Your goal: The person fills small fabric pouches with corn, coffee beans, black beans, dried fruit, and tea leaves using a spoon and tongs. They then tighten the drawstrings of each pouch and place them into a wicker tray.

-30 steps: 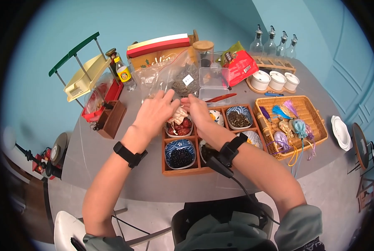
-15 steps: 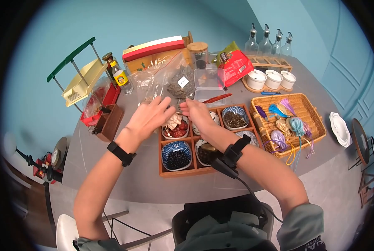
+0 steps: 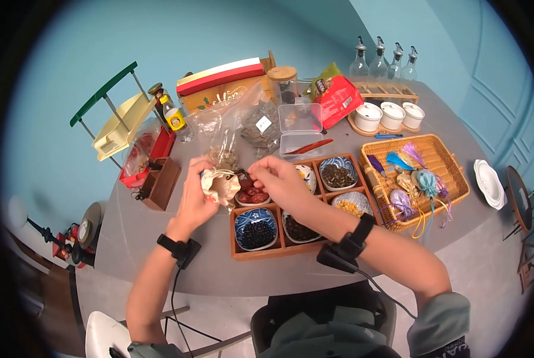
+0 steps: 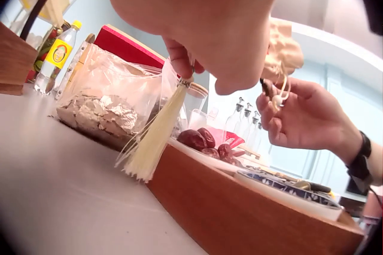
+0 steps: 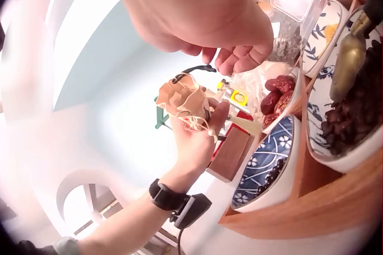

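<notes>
My left hand (image 3: 193, 200) holds a small cream cloth pouch (image 3: 221, 187) upright, its gathered mouth open, left of the wooden divided tray (image 3: 261, 255). A pale tassel (image 4: 157, 138) hangs from between the left fingers in the left wrist view. With its fingertips my right hand (image 3: 283, 186) pinches a thin dark piece (image 5: 194, 71) beside the pouch's mouth; what it is I cannot tell. Below the right hand, red dates (image 3: 253, 196) lie in a tray bowl, with dark berries (image 3: 258, 234) in the blue bowl in front.
Behind stand clear bags (image 3: 261, 128), a plastic box (image 3: 300, 118) and a red packet (image 3: 338, 98). A wicker basket (image 3: 419, 143) with pouches and tassels is at the right. On the left are a small wooden box (image 3: 162, 184) and a yellow-labelled bottle (image 3: 175, 118).
The pouch has come up from over the dates to the left in my left hand, its mouth now in view. My right hand has moved down and closer to the front, fingertips together.
</notes>
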Available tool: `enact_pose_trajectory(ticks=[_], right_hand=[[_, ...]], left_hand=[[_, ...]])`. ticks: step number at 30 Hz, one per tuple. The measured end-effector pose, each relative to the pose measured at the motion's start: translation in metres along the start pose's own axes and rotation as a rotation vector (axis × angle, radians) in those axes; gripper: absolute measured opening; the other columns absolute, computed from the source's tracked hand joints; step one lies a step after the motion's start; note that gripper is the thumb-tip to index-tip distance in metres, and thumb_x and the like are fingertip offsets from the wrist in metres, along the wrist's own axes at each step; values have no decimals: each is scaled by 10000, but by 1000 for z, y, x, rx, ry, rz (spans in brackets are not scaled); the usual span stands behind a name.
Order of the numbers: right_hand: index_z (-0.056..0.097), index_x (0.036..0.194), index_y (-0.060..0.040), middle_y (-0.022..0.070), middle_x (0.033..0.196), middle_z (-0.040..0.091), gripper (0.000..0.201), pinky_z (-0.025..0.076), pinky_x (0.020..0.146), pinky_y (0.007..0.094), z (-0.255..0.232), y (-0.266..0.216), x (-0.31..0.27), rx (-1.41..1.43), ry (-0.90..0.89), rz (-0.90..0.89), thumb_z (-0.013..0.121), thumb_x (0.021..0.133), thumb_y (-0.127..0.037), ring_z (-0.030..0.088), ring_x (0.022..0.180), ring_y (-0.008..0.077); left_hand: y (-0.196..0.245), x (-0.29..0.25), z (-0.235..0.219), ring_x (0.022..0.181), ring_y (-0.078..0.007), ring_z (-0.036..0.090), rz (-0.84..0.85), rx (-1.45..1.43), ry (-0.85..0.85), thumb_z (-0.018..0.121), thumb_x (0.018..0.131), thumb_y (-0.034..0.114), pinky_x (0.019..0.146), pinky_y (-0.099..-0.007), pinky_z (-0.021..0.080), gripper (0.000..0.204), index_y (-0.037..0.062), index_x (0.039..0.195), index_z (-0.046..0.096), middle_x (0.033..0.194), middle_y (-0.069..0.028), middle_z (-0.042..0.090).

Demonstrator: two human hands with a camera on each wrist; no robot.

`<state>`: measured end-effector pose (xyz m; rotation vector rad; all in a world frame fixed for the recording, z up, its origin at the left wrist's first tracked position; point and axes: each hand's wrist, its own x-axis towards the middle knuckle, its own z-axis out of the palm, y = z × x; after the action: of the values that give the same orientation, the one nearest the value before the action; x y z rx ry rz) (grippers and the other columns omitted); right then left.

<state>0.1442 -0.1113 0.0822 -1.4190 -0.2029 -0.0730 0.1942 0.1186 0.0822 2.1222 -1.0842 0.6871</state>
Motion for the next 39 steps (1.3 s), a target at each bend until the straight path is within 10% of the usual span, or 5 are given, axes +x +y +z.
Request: enact_pose_trajectory(ticks=[7, 21, 27, 32, 39], right_hand=[[637, 1131, 13, 68, 1000, 699, 272, 530, 715, 274, 17, -14, -25, 65, -126, -87, 652, 1006, -228, 656, 800, 123], [393, 1452, -21, 138, 1114, 631, 714, 528, 812, 327, 44, -25, -52, -370, -197, -332, 770, 909, -289, 666, 968, 227], [387, 1457, -47, 89, 1112, 651, 548, 516, 802, 267, 50, -5, -54, 62, -385, -26, 641, 972, -22, 643, 943, 95], [323, 1513, -71, 133, 1302, 580, 624, 524, 870, 287, 70, -2, -57, 24, -356, -2, 656, 986, -77, 621, 1042, 133], [324, 1523, -67, 137, 1332, 536, 651, 524, 890, 313, 73, -6, -85, 31, -311, -10, 663, 968, -73, 617, 1039, 156]], left_hand=[[0, -20, 1, 982, -178, 520, 50, -133, 196, 781, 793, -68, 849, -306, 468, 678, 107, 1264, 327, 1232, -133, 431], [58, -38, -26, 1050, -339, 517, 22, 193, -37, 845, 731, 97, 911, -451, 465, 876, 69, 1448, 342, 1211, -186, 446], [93, -80, -43, 1264, -246, 562, -724, -1056, -12, 822, 864, 401, 1024, -417, 509, 909, 70, 1529, 298, 1469, -147, 451], [91, -96, -66, 460, -61, 579, -1127, -935, 85, 546, 1075, 268, 338, -179, 306, 291, 35, 1241, 605, 820, -18, 711], [-21, -131, -153, 418, -78, 533, -1132, -395, 202, 602, 1039, 258, 350, -210, 348, 330, 43, 1287, 566, 800, -52, 690]])
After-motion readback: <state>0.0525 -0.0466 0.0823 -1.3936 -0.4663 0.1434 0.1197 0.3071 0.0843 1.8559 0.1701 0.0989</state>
